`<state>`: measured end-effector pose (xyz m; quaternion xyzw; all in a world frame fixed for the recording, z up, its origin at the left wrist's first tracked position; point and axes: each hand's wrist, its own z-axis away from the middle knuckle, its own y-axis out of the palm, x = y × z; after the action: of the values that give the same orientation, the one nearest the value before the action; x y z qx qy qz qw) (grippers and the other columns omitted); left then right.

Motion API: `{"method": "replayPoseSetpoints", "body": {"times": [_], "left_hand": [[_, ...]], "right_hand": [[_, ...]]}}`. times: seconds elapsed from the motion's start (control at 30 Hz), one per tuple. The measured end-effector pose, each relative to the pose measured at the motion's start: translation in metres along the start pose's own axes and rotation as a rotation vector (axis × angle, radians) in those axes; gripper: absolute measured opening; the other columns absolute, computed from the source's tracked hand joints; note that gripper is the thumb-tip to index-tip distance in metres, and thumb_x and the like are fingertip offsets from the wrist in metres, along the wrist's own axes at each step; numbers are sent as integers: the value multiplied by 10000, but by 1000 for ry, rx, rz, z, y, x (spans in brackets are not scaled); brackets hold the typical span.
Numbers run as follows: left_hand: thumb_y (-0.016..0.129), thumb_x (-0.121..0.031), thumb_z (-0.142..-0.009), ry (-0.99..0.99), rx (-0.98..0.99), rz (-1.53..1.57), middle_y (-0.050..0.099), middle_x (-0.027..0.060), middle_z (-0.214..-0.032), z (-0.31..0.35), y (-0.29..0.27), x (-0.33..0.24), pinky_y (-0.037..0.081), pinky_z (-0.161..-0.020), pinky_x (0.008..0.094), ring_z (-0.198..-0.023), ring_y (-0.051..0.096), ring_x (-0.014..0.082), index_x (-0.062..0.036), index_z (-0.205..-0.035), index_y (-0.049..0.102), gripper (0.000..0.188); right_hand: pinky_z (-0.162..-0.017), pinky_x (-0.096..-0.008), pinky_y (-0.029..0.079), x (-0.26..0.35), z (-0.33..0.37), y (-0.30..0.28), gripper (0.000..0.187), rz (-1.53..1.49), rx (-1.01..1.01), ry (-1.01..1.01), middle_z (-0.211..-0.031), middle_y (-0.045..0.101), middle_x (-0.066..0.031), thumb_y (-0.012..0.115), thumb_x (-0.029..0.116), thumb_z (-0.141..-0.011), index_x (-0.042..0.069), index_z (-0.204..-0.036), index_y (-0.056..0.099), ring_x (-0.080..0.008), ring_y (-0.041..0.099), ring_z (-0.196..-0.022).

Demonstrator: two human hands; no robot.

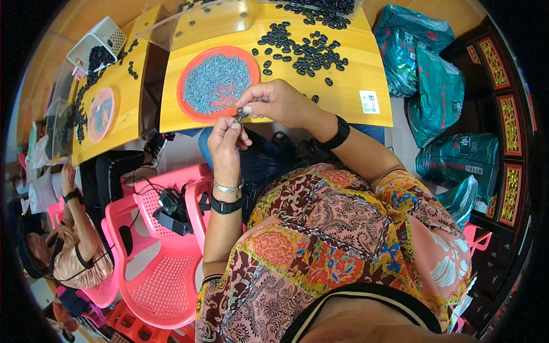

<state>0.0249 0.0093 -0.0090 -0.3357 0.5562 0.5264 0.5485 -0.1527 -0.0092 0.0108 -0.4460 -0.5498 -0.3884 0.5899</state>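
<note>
In front of the table's near edge, my two hands meet with their fingertips almost touching. My right hand (275,104) pinches a small black oval ring (242,112) between thumb and forefinger. Just below it, my left hand (227,140) is closed in a pinch; a tiny greyish bit shows at its fingertips, too small to name. Behind the hands, a round red plate (184,98) bears a heap of small silvery metal pieces (216,83), perhaps screws or hooks. Many black oval pieces (311,54) lie scattered on the yellow table (343,103) beyond my right hand.
A clear plastic bin (200,26) stands at the back. Green sacks (437,97) are on the right, a pink chair (166,274) on the left. At another yellow table (123,123), with a pink plate (94,128) and white basket (108,34), sits a person (86,251).
</note>
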Motion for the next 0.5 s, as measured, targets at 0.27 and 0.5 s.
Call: {"method": "replayPoseSetpoints", "body": {"times": [0.27,0.5], "left_hand": [[462,-131,-897,-5,11,-20,525,-3,-648,0,-1,0,372,-487,179,-535,505,75,-63,-836,516,106],[466,-134,-894,-18,7,-48,525,-5,-644,-1,0,1,369,-479,180,-528,504,73,-47,-868,530,111]], "right_hand": [[-695,-199,439,0,1,1,159,20,-14,-51,-836,642,-6,596,91,-846,0,-964,654,-50,550,-759],[-685,-198,437,0,3,0,166,22,-24,-37,-826,638,-1,598,102,-846,2,-965,657,-41,539,-756]]}}
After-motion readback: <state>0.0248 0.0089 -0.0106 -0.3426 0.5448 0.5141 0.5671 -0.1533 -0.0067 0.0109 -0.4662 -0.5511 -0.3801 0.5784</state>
